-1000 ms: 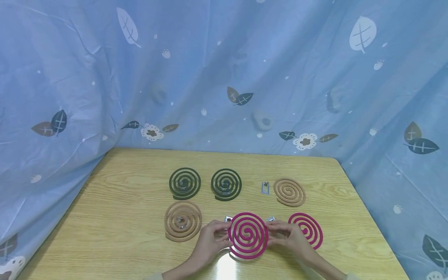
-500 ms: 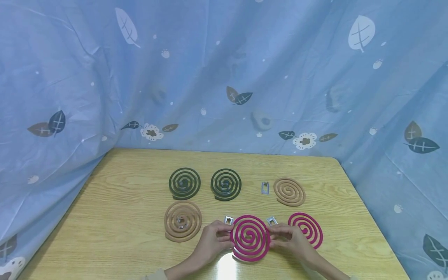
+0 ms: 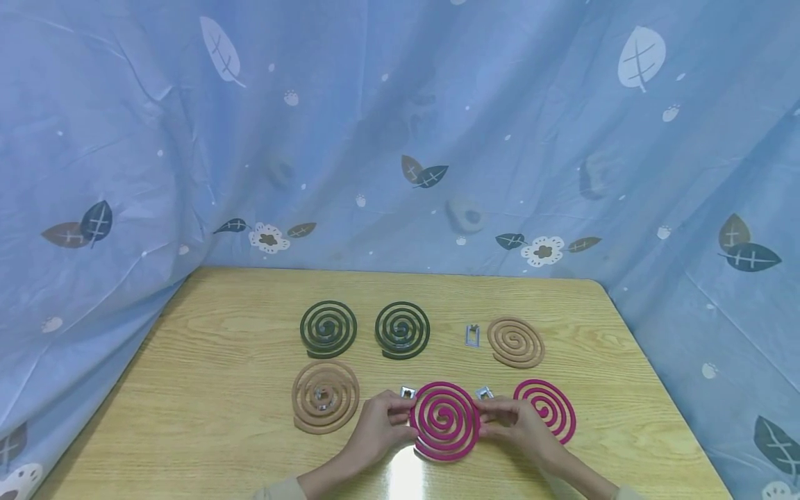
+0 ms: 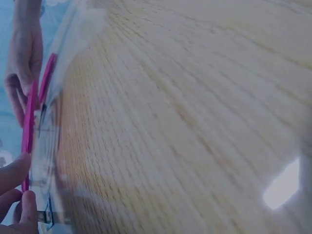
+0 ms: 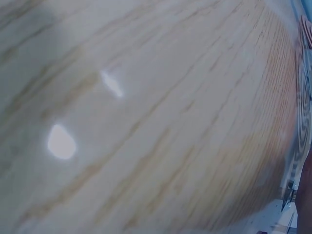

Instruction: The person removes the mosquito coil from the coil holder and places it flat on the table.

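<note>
A magenta mosquito coil (image 3: pixel 445 418) is pinched by its opposite edges between my two hands, near the front of the table. My left hand (image 3: pixel 377 428) holds its left edge, thumb and fingertips on the rim. My right hand (image 3: pixel 520 425) grips the right edge. Seen edge-on in the left wrist view, the coil (image 4: pixel 28 126) is held up off the tabletop. Just behind it lie two small metal coil stands, one to the left (image 3: pixel 408 393) and one to the right (image 3: pixel 484 393). The right wrist view shows mostly wood, with the right hand (image 5: pixel 305 190) only at its edge.
Another magenta coil (image 3: pixel 565 419) lies right of my right hand, partly hidden. Two dark green coils (image 3: pixel 328 303) (image 3: pixel 403 303) lie at the back, a brown coil (image 3: pixel 326 430) at left. Farther right are a metal stand (image 3: pixel 472 336) and another brown coil (image 3: pixel 516 340).
The held coil dips slightly toward me and then comes back a little, uncovering more of the two stands behind it. Both hands keep their hold.
</note>
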`<state>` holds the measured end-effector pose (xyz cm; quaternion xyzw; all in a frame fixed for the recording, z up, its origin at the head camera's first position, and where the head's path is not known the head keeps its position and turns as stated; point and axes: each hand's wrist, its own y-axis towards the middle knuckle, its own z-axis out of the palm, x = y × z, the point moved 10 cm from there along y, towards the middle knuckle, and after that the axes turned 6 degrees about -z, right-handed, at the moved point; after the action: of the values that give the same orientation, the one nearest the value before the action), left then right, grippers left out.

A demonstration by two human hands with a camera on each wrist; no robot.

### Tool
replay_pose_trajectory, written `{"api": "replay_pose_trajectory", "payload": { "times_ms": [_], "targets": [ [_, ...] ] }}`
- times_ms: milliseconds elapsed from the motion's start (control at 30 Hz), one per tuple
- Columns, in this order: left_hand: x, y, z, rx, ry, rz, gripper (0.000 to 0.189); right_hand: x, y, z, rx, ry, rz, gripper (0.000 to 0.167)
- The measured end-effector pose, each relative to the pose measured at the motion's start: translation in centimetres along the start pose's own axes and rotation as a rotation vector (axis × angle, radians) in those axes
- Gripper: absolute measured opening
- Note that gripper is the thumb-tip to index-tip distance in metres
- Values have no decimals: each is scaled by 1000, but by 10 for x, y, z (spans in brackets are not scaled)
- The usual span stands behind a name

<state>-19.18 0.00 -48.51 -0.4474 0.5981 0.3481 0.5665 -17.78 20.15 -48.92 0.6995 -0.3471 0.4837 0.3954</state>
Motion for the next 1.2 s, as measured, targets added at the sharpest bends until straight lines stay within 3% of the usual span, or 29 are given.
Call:
{"api": "replay_pose_trajectory", "payload": {
  "times_ms": [367, 633, 1200],
  "targets": [
    [7, 5, -3, -21, 46, -31, 44, -5, 4, -8, -68, -85, 44, 36],
    [6, 9, -2, -26, 52, -10, 44, -9, 5, -13, -103, -150, 121, 36],
    [5, 12, 4, -18, 94, 0, 41, -8, 5, -13, -83, -90, 181, 37]
  ]
}}
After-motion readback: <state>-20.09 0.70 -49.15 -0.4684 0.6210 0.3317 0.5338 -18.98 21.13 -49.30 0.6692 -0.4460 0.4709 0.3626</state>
